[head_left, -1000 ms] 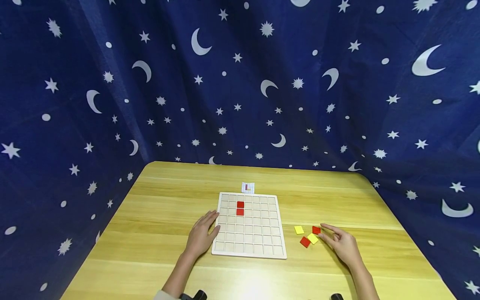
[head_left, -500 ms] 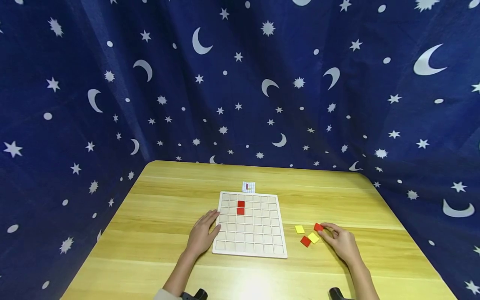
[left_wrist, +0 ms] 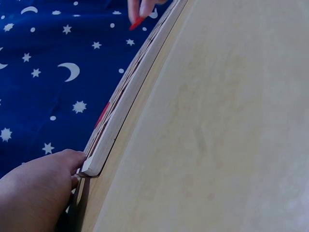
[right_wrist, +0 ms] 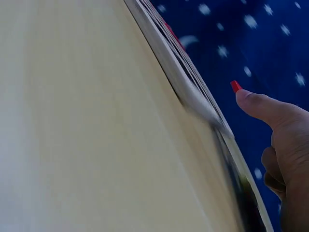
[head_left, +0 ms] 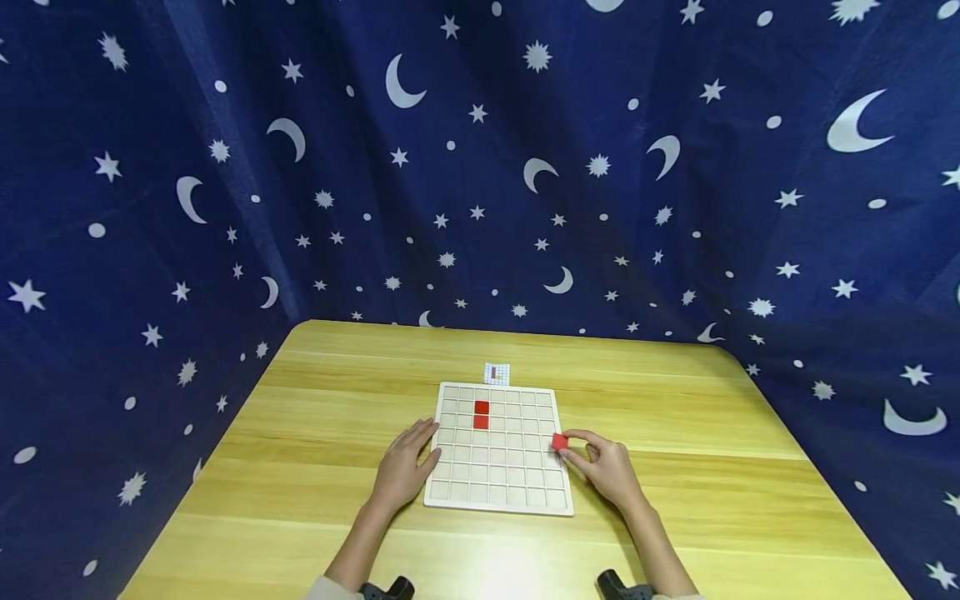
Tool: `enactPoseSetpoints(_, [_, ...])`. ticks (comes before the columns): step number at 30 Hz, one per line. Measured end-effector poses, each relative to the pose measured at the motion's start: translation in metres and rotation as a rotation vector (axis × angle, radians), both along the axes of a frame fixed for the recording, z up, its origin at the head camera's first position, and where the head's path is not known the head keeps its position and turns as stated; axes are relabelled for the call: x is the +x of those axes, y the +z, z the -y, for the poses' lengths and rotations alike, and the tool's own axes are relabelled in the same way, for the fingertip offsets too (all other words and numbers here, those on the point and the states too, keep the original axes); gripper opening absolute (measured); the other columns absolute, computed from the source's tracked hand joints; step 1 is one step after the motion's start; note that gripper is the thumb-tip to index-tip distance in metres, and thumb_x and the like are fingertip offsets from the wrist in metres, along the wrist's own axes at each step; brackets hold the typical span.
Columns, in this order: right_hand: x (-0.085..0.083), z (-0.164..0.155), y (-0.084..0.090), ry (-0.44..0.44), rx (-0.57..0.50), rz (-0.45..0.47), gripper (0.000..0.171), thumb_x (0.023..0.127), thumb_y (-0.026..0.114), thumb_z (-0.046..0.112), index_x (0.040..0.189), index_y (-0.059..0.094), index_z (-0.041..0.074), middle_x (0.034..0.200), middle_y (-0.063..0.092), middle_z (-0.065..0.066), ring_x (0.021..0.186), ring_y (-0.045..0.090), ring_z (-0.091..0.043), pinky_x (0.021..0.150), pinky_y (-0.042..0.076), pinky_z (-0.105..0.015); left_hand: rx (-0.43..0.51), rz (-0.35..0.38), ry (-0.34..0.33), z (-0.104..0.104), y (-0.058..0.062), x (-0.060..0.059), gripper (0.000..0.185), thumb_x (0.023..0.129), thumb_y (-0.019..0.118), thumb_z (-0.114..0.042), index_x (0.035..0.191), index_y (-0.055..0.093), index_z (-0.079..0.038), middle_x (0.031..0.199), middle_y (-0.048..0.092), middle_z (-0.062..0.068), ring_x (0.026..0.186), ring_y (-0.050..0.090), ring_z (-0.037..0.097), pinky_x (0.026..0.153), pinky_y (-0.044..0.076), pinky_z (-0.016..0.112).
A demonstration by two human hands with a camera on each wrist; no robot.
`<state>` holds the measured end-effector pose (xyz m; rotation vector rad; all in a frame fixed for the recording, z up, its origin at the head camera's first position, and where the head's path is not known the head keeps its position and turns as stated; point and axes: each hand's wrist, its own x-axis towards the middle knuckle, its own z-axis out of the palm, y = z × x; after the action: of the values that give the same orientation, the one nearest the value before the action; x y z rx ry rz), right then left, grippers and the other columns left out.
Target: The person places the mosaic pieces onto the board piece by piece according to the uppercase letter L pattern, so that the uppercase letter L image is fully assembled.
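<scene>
My right hand (head_left: 611,473) pinches a red square tile (head_left: 559,442) between thumb and fingertips. The tile is over the right edge of the pale grid board (head_left: 502,479), and in the right wrist view it pokes out past the thumb (right_wrist: 256,102). At the board's left edge rests my left hand (head_left: 405,471), its fingers extended along the rim; the left wrist view has its thumb (left_wrist: 72,158) at the board's corner. Two red tiles, the upper one (head_left: 482,407) right above the lower one (head_left: 481,422), sit in adjoining cells of one column.
Behind the board lies a small printed card (head_left: 497,374) with a grid pattern. Both rest on a wooden table (head_left: 300,450), bordered by a dark blue curtain (head_left: 480,167) with moons and stars. The loose tiles right of the board are hidden behind the right hand.
My right hand has picked up a red tile from the loose group on the right and carried it left to the board's right edge. The left hand stays put.
</scene>
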<state>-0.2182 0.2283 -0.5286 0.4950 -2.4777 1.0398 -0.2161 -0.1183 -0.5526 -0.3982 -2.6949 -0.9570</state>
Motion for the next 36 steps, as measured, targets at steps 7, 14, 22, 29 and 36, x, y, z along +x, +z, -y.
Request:
enactPoseSetpoints(7, [-0.012, 0.056, 0.004, 0.130, -0.006, 0.035, 0.023, 0.076, 0.076, 0.018, 0.098, 0.070, 0.015, 0.050, 0.023, 0.018, 0.045, 0.016, 0.005, 0.039, 0.015, -0.014, 0.010, -0.011, 0.001, 0.000, -0.001, 0.001, 0.044, 0.090, 0.060, -0.027, 0.129, 0.055, -0.008, 0.136, 0.048, 0.006, 0.128, 0.039, 0.024, 0.107, 0.029, 0.041])
enactPoseSetpoints(14, [-0.025, 0.093, 0.005, 0.159, 0.023, 0.066, 0.020, 0.078, 0.075, 0.020, 0.097, 0.071, 0.014, 0.047, 0.021, 0.017, 0.043, 0.013, 0.004, 0.038, 0.015, -0.016, 0.005, -0.012, 0.004, 0.000, -0.001, 0.000, 0.044, 0.090, 0.061, -0.028, 0.129, 0.055, -0.009, 0.135, 0.049, 0.006, 0.128, 0.039, 0.024, 0.108, 0.028, 0.040])
enactPoseSetpoints(22, [-0.031, 0.113, 0.005, 0.158, 0.111, 0.124, 0.024, 0.077, 0.075, 0.024, 0.098, 0.071, 0.012, 0.045, 0.020, 0.015, 0.043, 0.012, 0.002, 0.039, 0.015, -0.017, 0.002, -0.021, 0.003, -0.001, -0.001, 0.000, 0.044, 0.090, 0.060, -0.027, 0.129, 0.055, -0.008, 0.135, 0.049, 0.006, 0.128, 0.040, 0.024, 0.108, 0.029, 0.039])
enactPoseSetpoints(29, [-0.029, 0.116, 0.008, 0.145, 0.146, 0.116, 0.024, 0.076, 0.076, 0.027, 0.096, 0.072, 0.014, 0.045, 0.023, 0.014, 0.043, 0.013, 0.003, 0.040, 0.017, -0.018, 0.007, -0.021, -0.001, -0.001, 0.000, 0.000, 0.044, 0.090, 0.060, -0.027, 0.129, 0.054, -0.008, 0.135, 0.049, 0.007, 0.128, 0.039, 0.025, 0.107, 0.029, 0.041])
enactPoseSetpoints(36, [-0.025, 0.111, 0.006, 0.170, 0.110, 0.108, 0.031, 0.075, 0.076, 0.028, 0.102, 0.070, 0.014, 0.047, 0.023, 0.014, 0.045, 0.014, 0.001, 0.040, 0.016, -0.017, 0.005, -0.018, 0.001, -0.001, 0.001, 0.001, 0.045, 0.090, 0.060, -0.027, 0.129, 0.054, -0.008, 0.135, 0.049, 0.008, 0.128, 0.040, 0.026, 0.107, 0.029, 0.042])
